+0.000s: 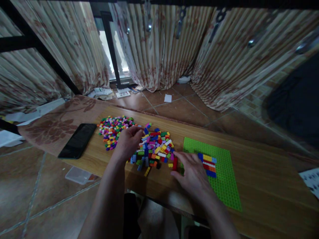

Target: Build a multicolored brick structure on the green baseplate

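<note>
My right hand [191, 169] is at the left edge of a green studded baseplate [223, 179], thumb and forefinger at the two ends of a long red building brick [174, 163]. My left hand [129, 141] reaches over the left side of a pile of mixed larger bricks [158, 146]. Its thumb and fingers are drawn together; whatever lies between them is hidden. On the baseplate, a block of joined bricks [209, 165] shows rows of blue, yellow, red, white and orange. A small yellow brick [170, 165] lies just left of the red one.
A heap of smaller colourful bricks [113, 129] lies at the wooden table's [264, 186] far left. Beside it is a black phone-like slab [77, 141], partly on a patterned cloth [72, 114]. Striped curtains [161, 49] hang behind, and papers [101, 93] lie on the tiled floor.
</note>
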`<state>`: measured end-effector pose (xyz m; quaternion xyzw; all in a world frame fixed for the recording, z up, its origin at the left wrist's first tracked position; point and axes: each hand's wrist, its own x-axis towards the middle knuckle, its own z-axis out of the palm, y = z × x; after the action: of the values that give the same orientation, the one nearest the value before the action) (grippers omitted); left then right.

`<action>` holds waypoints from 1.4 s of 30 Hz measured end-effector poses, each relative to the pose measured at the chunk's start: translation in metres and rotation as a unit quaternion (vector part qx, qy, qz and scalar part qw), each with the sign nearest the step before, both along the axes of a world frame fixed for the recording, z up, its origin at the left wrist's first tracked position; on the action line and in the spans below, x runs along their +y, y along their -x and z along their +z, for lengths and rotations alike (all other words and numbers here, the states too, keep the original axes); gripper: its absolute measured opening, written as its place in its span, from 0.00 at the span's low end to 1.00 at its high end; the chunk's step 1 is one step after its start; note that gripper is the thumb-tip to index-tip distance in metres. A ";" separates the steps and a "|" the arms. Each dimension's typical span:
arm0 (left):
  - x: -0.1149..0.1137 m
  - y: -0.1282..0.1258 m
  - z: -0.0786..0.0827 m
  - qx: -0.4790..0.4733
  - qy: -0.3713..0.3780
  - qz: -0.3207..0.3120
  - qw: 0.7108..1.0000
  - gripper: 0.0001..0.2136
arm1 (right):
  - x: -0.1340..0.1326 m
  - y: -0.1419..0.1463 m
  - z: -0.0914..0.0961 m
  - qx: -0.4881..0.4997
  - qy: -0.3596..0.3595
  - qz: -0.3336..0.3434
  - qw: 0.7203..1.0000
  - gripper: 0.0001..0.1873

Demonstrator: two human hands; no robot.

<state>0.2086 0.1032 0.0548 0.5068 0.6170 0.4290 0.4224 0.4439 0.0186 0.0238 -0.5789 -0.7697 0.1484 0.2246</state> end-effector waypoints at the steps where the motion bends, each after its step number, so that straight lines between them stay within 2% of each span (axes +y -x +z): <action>1: 0.000 -0.001 0.000 -0.005 -0.005 0.001 1.000 0.14 | 0.000 0.001 0.000 -0.005 0.007 0.000 1.000 0.29; 5: -0.001 -0.006 0.007 -0.011 -0.019 0.004 1.000 0.15 | 0.001 0.006 0.003 0.020 0.024 -0.003 1.000 0.23; 10: -0.006 -0.026 0.017 -0.035 -0.046 -0.031 0.998 0.14 | -0.003 0.004 0.012 0.167 0.000 -0.047 0.985 0.24; 13: -0.016 -0.052 0.016 -0.093 -0.036 -0.107 0.989 0.15 | -0.010 -0.008 0.017 0.250 -0.033 -0.091 0.963 0.23; 16: -0.028 -0.086 0.011 -0.145 0.005 -0.194 0.970 0.16 | -0.018 -0.024 0.021 0.292 -0.058 -0.118 0.947 0.22; 20: -0.041 -0.121 0.009 -0.213 0.082 -0.313 0.922 0.16 | -0.028 -0.039 0.023 0.308 -0.062 -0.104 0.944 0.24; 22: -0.044 -0.131 0.009 -0.237 0.111 -0.344 0.902 0.17 | -0.032 -0.045 0.023 0.296 -0.070 -0.091 0.948 0.24; 24: -0.046 -0.138 0.007 -0.244 0.129 -0.344 0.898 0.17 | -0.034 -0.051 0.023 0.269 -0.080 -0.082 0.956 0.25; 28: -0.051 -0.154 0.001 -0.232 0.145 -0.311 0.910 0.17 | -0.039 -0.067 0.024 0.218 -0.083 -0.074 0.970 0.28; 35: -0.061 -0.178 0.000 -0.202 0.130 -0.344 0.908 0.16 | -0.049 -0.095 0.025 0.197 -0.040 -0.081 0.976 0.28; 38: -0.059 -0.176 -0.004 -0.132 0.089 -0.334 0.929 0.18 | -0.048 -0.108 0.015 0.193 -0.046 -0.124 0.972 0.27; 42: -0.046 -0.162 -0.011 0.038 -0.034 -0.241 0.969 0.17 | -0.041 -0.120 -0.008 0.260 -0.057 -0.224 0.937 0.27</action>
<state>0.3710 0.0570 0.0435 0.6705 0.4771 0.3163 0.4720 0.5639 -0.0226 0.0157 -0.6639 -0.5416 0.1960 0.4770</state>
